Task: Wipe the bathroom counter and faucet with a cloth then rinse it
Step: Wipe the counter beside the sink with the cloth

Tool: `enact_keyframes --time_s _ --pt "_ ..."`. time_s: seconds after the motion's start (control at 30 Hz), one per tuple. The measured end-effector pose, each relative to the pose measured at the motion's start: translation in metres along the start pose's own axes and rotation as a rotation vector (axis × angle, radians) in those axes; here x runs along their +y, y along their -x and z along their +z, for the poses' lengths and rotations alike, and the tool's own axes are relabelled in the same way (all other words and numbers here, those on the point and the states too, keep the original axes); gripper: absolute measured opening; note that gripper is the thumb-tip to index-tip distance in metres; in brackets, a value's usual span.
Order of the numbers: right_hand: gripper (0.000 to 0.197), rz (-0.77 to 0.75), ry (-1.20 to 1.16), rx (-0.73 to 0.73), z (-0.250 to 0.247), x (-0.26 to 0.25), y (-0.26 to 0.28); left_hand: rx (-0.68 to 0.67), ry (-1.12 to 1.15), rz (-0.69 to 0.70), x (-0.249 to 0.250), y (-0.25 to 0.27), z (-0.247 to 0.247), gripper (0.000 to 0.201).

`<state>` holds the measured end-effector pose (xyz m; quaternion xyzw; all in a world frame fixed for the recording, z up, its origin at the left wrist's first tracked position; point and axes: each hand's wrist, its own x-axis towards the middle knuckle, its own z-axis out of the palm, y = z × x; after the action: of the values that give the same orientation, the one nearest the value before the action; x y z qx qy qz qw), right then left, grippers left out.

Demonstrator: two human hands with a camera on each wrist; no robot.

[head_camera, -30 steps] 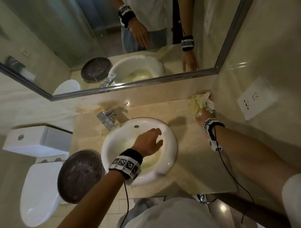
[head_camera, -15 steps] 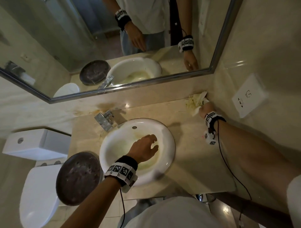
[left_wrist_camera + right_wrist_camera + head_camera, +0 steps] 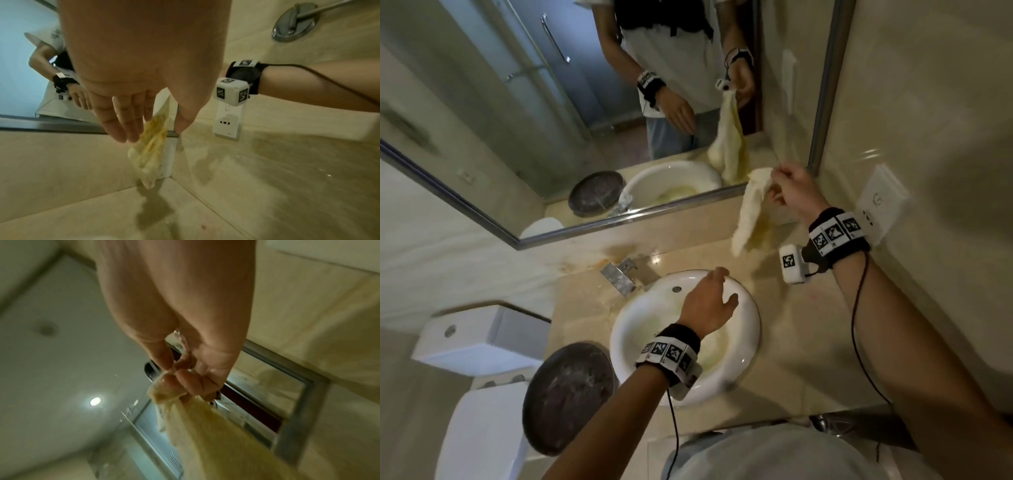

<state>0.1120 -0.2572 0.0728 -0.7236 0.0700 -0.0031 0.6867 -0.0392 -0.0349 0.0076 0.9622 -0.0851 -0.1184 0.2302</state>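
White shirt hem (image 3: 784, 455) at bottom edge of head view, nearest the camera. Beige stone counter (image 3: 801, 342) next, with the white round basin (image 3: 640, 329) sunk into it.

Left hand (image 3: 707, 305) hovers over the basin, fingers straight and loosely spread, holding nothing. Left wrist view confirms it: flat palm (image 3: 131, 65), fingers extended, nothing in grip.

Dark round dish (image 3: 566, 397) sits at the counter's left end, just beside the basin rim. White toilet cistern (image 3: 476, 339) left of the counter, lower down.

Chrome faucet (image 3: 618, 274) at the basin's back-left edge, brownish staining on the counter behind it.

Right hand (image 3: 796, 186) is raised above the counter's back-right corner, near the mirror frame. It pinches the top of the cloth (image 3: 750, 212) between thumb and curled fingers; right wrist view shows fingertips (image 3: 183, 381) closed on a bunched corner, wet. The cloth is pale cream with yellow staining, hangs limp in the air, lower end clear of the counter, between mirror (image 3: 585, 102) and wall socket (image 3: 881, 202).

Socket is on the right wall, behind the right wrist.

Mirror shows both hands and the hanging cloth in reflection.
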Motion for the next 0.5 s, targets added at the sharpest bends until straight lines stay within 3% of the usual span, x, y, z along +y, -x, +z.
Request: enact_keyframes --time_s 0.17,0.3,0.37,0.43,0.5 --pt "0.007 -0.151 -0.06 -0.139 0.016 -0.072 0.059 0.256 0.09 0.027 -0.003 0.001 -0.029 0.089" --pt "0.006 -0.214 -0.056 -0.237 0.033 -0.093 0.101 0.546 0.13 -0.034 -0.006 0.007 -0.042 0.111" --pt "0.005 -0.217 -0.043 -0.284 0.042 -0.095 0.115 0.619 0.2 -0.044 -0.011 0.005 -0.042 0.116" --pt "0.004 -0.219 -0.024 -0.358 0.048 -0.095 0.127 0.545 0.269 0.02 -0.015 0.002 -0.04 0.109" --pt "0.004 -0.241 -0.001 -0.459 0.052 -0.095 0.136 0.44 0.346 0.096 -0.018 -0.002 -0.032 0.071"
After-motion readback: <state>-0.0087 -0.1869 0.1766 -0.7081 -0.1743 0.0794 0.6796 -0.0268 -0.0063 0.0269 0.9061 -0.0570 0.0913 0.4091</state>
